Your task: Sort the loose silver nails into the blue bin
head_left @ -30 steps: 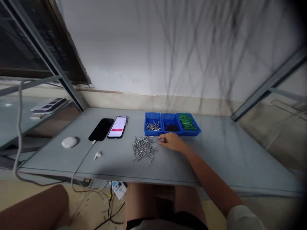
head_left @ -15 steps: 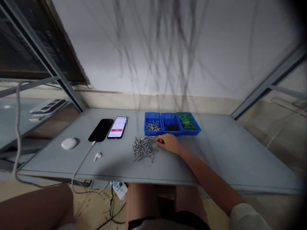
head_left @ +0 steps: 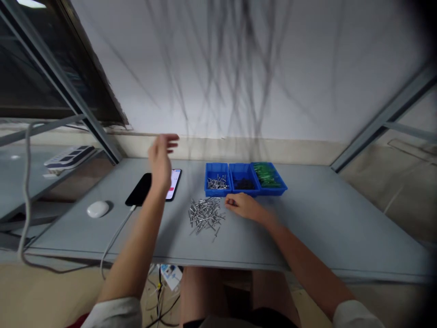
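My left hand (head_left: 160,157) is raised over the back of the table, its fingers stretched out and apart, holding nothing. It hovers above a lit phone (head_left: 174,182), which the forearm partly covers. My right hand (head_left: 243,206) rests on the table with curled fingers; whatever is in them is too small to make out. Beside its fingertips lies a loose pile of thin silver metal pins (head_left: 205,214). Just behind stand three joined blue bins: the left bin (head_left: 216,169) has small silver pieces, the middle bin (head_left: 239,169) dark pieces, and the right bin (head_left: 282,186) green packets.
A dark phone (head_left: 138,189) with a white cable (head_left: 118,237) lies at the left, near a white earbud case (head_left: 98,209). A power strip (head_left: 70,157) sits on the neighbouring surface. Metal frame posts flank the table (head_left: 327,218), with a wall behind.
My left hand has come into view and risen over the phones, its arm now covering the loose earbud. My right hand stays beside the pile, fingers still curled.
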Demonstrator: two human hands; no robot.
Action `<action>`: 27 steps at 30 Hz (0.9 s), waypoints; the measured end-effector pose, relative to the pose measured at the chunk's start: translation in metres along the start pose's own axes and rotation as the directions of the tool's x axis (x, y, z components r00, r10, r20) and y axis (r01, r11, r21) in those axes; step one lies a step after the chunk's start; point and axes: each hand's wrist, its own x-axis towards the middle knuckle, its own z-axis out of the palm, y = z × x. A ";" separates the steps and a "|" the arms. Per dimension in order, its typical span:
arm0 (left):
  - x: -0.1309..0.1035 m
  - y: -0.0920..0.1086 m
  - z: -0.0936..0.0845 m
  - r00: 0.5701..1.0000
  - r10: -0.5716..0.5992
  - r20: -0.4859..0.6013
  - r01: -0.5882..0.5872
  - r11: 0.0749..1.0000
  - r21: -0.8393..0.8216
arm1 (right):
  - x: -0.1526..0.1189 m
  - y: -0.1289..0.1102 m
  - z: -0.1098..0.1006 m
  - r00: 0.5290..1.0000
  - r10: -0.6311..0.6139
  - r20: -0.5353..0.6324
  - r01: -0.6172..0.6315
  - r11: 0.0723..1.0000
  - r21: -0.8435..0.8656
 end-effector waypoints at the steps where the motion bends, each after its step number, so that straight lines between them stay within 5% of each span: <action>1: -0.006 -0.018 0.010 0.999 -0.019 0.029 0.019 1.000 0.005 | 0.000 0.001 0.000 1.000 0.014 0.005 -0.014 0.996 0.085; 5: -0.032 -0.083 0.029 0.973 -0.203 0.110 0.197 0.978 0.065 | 0.002 0.004 0.001 0.987 0.149 0.059 -0.161 0.909 0.384; 8: -0.044 -0.105 0.026 0.960 -0.255 0.112 0.247 0.966 0.083 | 0.003 0.005 0.002 0.977 0.203 0.066 -0.210 0.856 0.473; 14: -0.056 -0.104 0.024 0.952 -0.247 0.183 0.231 0.967 0.104 | 0.005 0.010 0.002 0.984 0.146 0.105 -0.180 0.810 0.559; 19: -0.066 -0.103 0.032 0.901 -0.295 0.317 0.271 0.955 0.119 | 0.004 0.011 -0.002 0.983 0.131 0.127 -0.181 0.787 0.590; 27: -0.065 -0.110 0.031 0.882 -0.354 0.311 0.329 0.935 0.131 | 0.005 0.007 -0.003 0.982 0.156 0.107 -0.187 0.710 0.679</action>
